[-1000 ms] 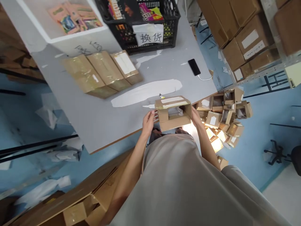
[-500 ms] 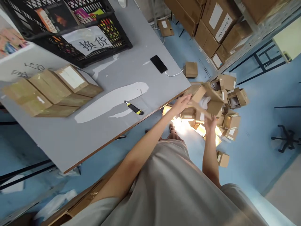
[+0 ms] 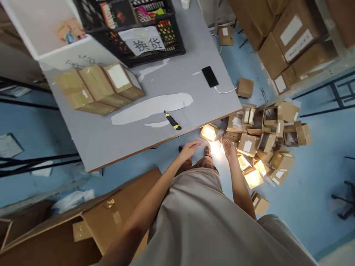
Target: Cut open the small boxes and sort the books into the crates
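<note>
Blue floor (image 3: 318, 170), cardboard boxes (image 3: 249, 144) (some open), piled near right fingers (image 3: 227, 143)

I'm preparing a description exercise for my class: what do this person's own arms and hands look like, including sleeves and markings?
The left grip and right grip are bare hands, with no gloves or rings visible. Both forearms are uncovered, with no visible watch or markings. The plain grey shirt has a short right sleeve; the left one cannot be made out.
</note>
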`<state>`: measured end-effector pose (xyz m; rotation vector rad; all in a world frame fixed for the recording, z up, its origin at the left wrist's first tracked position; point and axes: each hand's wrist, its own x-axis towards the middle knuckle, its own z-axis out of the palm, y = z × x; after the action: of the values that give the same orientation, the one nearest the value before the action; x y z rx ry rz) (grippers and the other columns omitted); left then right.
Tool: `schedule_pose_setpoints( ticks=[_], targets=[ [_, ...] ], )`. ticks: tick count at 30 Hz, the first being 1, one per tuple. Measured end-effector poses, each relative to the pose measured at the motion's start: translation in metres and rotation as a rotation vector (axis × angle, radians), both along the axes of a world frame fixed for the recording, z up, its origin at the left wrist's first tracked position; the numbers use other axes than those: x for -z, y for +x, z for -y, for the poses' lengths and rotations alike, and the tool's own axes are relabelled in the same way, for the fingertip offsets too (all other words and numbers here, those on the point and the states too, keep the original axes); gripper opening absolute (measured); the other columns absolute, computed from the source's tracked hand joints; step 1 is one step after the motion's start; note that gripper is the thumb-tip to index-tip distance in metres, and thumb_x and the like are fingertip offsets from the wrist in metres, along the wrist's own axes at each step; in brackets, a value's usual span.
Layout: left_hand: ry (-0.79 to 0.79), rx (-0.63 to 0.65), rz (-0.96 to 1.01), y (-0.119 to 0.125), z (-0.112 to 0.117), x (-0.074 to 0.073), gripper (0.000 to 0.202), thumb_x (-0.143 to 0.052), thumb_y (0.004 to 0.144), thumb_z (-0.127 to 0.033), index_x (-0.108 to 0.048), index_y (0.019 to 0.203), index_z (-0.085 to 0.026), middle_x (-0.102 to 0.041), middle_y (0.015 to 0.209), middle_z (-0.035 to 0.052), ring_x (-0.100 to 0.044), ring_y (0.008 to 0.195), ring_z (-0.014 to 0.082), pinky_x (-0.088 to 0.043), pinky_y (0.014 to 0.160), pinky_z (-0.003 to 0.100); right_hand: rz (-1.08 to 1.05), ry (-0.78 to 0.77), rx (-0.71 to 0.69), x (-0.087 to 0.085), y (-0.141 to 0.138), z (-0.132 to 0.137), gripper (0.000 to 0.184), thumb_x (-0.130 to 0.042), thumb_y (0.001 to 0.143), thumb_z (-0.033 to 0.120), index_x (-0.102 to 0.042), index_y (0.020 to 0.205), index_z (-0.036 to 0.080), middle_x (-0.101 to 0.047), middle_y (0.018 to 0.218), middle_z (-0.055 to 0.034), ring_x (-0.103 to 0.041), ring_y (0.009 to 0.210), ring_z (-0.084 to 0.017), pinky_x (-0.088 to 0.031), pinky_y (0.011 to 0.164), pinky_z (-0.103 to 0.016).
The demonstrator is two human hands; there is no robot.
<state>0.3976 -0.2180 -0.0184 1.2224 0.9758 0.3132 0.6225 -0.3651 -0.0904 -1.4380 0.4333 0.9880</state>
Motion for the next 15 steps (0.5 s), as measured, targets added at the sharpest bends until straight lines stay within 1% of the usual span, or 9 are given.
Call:
schedule_pose_setpoints(
  ticks=[1,3,5,7,9,12,15],
  targets=[
    [-0.023,-0.062,-0.036,-0.028,0.0,0.002,0.058,-0.079,0.079,-0.082,-0.088,0.098,-0.028,-0.089,0.115,0.0176,-0.083,0.118,0.044,-0.06,0.116,0.072,-0.021,0.014,-0.051,0.002,-0.008,-0.014,0.011,-0.081,0.091,0.032,-0.071,0.09,0.028,-0.083,0.096,-0.0052,-0.084,0.111,-0.022,-0.065,0.121,-0.044],
    [-0.109,-0.227,-0.094,-0.077,0.003,0.002,0.062,-0.086,0.074,-0.081,-0.088,0.102,-0.026,-0.088,0.119,0.02,-0.083,0.119,0.0423,-0.059,0.118,0.069,-0.056,0.042,-0.157,0.001,-0.025,-0.044,0.01,-0.081,0.091,0.031,-0.073,0.092,0.026,-0.084,0.099,-0.0063,-0.084,0.11,-0.022,-0.065,0.12,-0.044],
    [-0.154,-0.385,-0.106,-0.115,0.006,-0.002,0.068,-0.091,0.071,-0.081,-0.088,0.108,-0.024,-0.087,0.124,0.0215,-0.083,0.122,0.0412,-0.057,0.122,0.067,-0.084,0.07,-0.266,-0.003,-0.045,-0.077,0.009,-0.081,0.091,0.03,-0.074,0.093,0.025,-0.084,0.1,-0.0071,-0.084,0.111,-0.022,-0.066,0.119,-0.044],
    [-0.151,-0.522,-0.076,-0.144,0.005,-0.006,0.072,-0.093,0.071,-0.082,-0.087,0.112,-0.023,-0.086,0.127,0.022,-0.082,0.124,0.0402,-0.055,0.123,0.066,-0.097,0.11,-0.368,-0.012,-0.069,-0.111,0.007,-0.081,0.092,0.028,-0.075,0.094,0.025,-0.084,0.1,-0.0071,-0.084,0.11,-0.022,-0.066,0.117,-0.043],
    [-0.128,-0.646,-0.032,-0.167,-0.003,-0.007,0.075,-0.094,0.07,-0.083,-0.087,0.112,-0.022,-0.086,0.126,0.0216,-0.082,0.123,0.039,-0.056,0.123,0.064,-0.096,0.169,-0.466,-0.024,-0.1,-0.145,0.007,-0.081,0.091,0.028,-0.076,0.096,0.024,-0.085,0.1,-0.0069,-0.084,0.109,-0.022,-0.066,0.117,-0.041],
    [-0.081,-0.789,0.022,-0.201,-0.025,-0.005,0.076,-0.096,0.066,-0.084,-0.087,0.108,-0.021,-0.087,0.119,0.0197,-0.083,0.119,0.0377,-0.058,0.122,0.062,-0.066,0.266,-0.645,-0.046,-0.151,-0.19,0.013,-0.083,0.091,0.032,-0.078,0.101,0.024,-0.086,0.103,-0.0074,-0.084,0.107,-0.022,-0.066,0.115,-0.041],
    [-0.063,-0.854,0.069,-0.239,-0.055,-0.001,0.076,-0.097,0.065,-0.081,-0.087,0.109,-0.02,-0.087,0.114,0.017,-0.082,0.116,0.0364,-0.058,0.122,0.062,-0.007,0.361,-0.821,-0.069,-0.204,-0.226,0.023,-0.087,0.09,0.04,-0.08,0.106,0.025,-0.087,0.108,-0.0079,-0.084,0.11,-0.024,-0.066,0.112,-0.042]
  ],
)
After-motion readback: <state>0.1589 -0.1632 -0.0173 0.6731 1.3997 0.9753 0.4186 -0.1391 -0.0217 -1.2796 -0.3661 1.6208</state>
